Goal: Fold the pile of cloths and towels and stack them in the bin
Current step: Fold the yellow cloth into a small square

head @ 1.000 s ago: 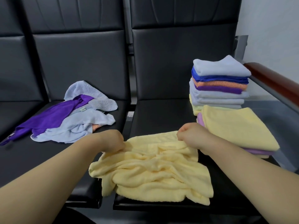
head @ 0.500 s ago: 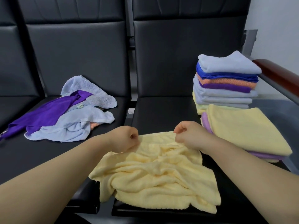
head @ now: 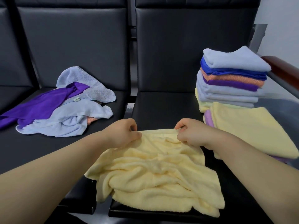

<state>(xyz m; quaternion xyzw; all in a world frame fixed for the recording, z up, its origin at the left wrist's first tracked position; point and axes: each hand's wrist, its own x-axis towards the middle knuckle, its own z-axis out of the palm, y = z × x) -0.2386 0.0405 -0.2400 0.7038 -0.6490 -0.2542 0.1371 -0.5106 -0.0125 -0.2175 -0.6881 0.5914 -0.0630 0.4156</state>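
Observation:
A crumpled pale yellow towel (head: 155, 172) lies on the front of the middle black seat. My left hand (head: 123, 133) pinches its far edge on the left, and my right hand (head: 191, 133) pinches the same edge on the right, with the edge stretched between them. An unfolded pile of light blue and purple cloths (head: 61, 107) sits on the left seat. At the right stands a tall stack of folded towels (head: 229, 81), with a lower folded stack topped by a yellow towel (head: 249, 131) in front of it. No bin is in view.
Black padded seat backs (head: 186, 46) rise behind the seats. A brown wooden armrest (head: 284, 68) on a metal frame borders the right side. A gap (head: 129, 105) separates the left and middle seats. The towel's near edge hangs over the seat front.
Both hands have shifted inward along the yellow towel's far edge and lifted it slightly, pulling it taut between them. The camera has moved a little closer.

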